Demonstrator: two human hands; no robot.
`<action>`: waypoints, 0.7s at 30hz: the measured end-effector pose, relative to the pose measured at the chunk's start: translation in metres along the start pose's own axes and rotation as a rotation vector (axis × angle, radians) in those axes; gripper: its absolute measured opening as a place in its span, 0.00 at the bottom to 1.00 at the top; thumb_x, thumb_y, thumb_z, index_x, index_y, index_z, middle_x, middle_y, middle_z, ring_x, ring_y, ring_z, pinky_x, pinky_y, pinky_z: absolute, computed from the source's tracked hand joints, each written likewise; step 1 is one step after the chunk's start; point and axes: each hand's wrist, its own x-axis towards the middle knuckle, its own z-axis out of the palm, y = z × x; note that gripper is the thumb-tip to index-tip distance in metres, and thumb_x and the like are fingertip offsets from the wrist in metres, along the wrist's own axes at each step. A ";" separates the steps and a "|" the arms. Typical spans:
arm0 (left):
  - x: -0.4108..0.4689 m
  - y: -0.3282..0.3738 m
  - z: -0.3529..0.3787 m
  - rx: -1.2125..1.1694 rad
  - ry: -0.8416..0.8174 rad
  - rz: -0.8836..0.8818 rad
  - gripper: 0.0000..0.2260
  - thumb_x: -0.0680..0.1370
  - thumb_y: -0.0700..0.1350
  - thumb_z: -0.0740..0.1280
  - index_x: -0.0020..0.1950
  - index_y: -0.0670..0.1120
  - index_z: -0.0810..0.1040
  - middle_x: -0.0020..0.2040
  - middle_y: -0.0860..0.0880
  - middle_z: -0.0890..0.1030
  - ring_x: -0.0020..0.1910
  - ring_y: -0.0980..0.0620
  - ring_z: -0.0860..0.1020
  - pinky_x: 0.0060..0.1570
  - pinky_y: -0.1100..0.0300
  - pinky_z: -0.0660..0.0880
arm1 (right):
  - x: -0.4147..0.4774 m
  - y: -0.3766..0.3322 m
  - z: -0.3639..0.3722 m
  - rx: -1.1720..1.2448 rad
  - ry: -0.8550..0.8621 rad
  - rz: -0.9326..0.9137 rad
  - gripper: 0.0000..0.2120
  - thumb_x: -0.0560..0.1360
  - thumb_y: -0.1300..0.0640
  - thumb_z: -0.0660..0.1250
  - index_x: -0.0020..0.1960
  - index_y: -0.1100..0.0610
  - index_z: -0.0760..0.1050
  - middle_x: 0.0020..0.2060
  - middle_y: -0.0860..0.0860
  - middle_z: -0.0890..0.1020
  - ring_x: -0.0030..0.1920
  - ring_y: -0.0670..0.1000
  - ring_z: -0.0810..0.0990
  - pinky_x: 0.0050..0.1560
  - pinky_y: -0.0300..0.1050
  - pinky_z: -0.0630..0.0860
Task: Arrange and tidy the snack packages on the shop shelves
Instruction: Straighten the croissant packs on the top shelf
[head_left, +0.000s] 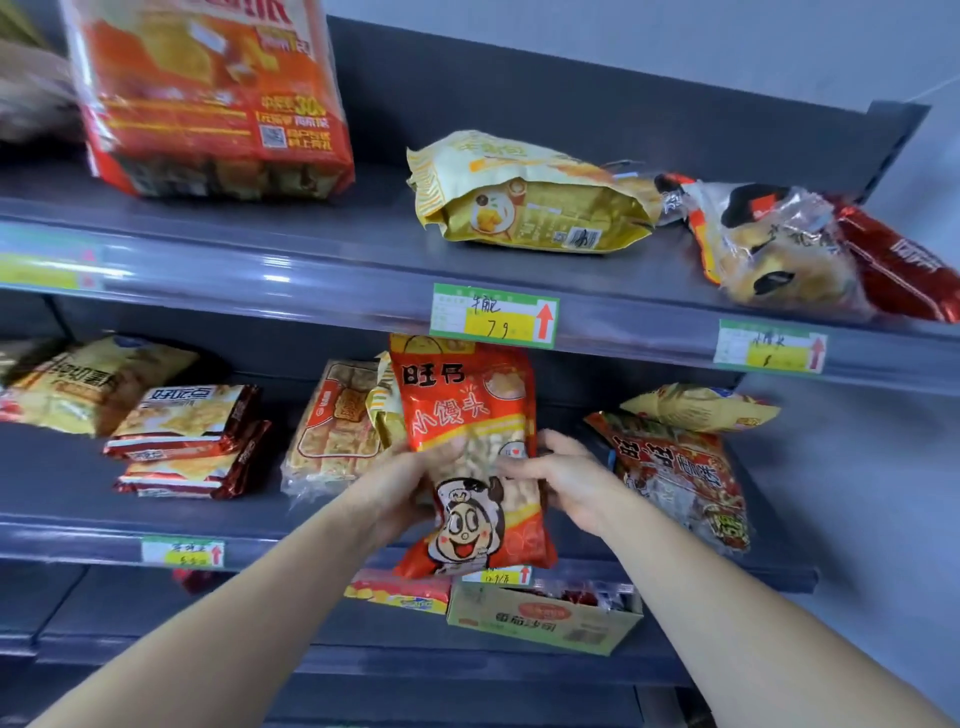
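Observation:
A tall red snack bag (467, 410) with a cartoon face stands upright at the front of the middle shelf (62, 530). My left hand (410, 483) grips its left side and my right hand (561, 478) grips its right side, thumbs on the front. Behind it lean a clear pack of square crackers (332, 431) and a yellow striped bag (384, 405). To the right lie a red patterned bag (680, 478) and a yellow bag (701, 408) on top of it.
On the upper shelf (311, 260) a big orange multipack (208, 98) stands upright; a yellow bag (524, 202), a clear bread bag (774, 244) and a red pack (904, 270) lie flat. Cracker packs (182, 441) lie at the middle left. A green carton (540, 618) sits below.

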 end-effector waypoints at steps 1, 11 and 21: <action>-0.006 0.000 0.001 0.055 0.029 0.009 0.21 0.69 0.41 0.75 0.60 0.41 0.75 0.46 0.43 0.85 0.44 0.43 0.82 0.46 0.51 0.77 | -0.008 -0.002 0.001 -0.020 -0.015 -0.002 0.21 0.66 0.62 0.77 0.57 0.56 0.77 0.50 0.53 0.85 0.52 0.54 0.83 0.52 0.50 0.78; -0.079 0.023 0.004 0.402 -0.097 -0.095 0.35 0.54 0.48 0.81 0.57 0.41 0.72 0.49 0.39 0.84 0.50 0.37 0.82 0.46 0.45 0.80 | -0.099 -0.029 0.003 -0.118 -0.149 0.059 0.14 0.68 0.57 0.74 0.53 0.57 0.80 0.49 0.53 0.85 0.47 0.53 0.83 0.49 0.47 0.79; -0.151 0.041 0.008 0.572 -0.339 -0.085 0.34 0.61 0.48 0.82 0.62 0.40 0.74 0.52 0.41 0.84 0.56 0.36 0.80 0.53 0.41 0.79 | -0.191 -0.034 0.018 -0.161 -0.133 0.036 0.24 0.65 0.59 0.76 0.60 0.57 0.77 0.55 0.54 0.83 0.54 0.56 0.82 0.54 0.52 0.79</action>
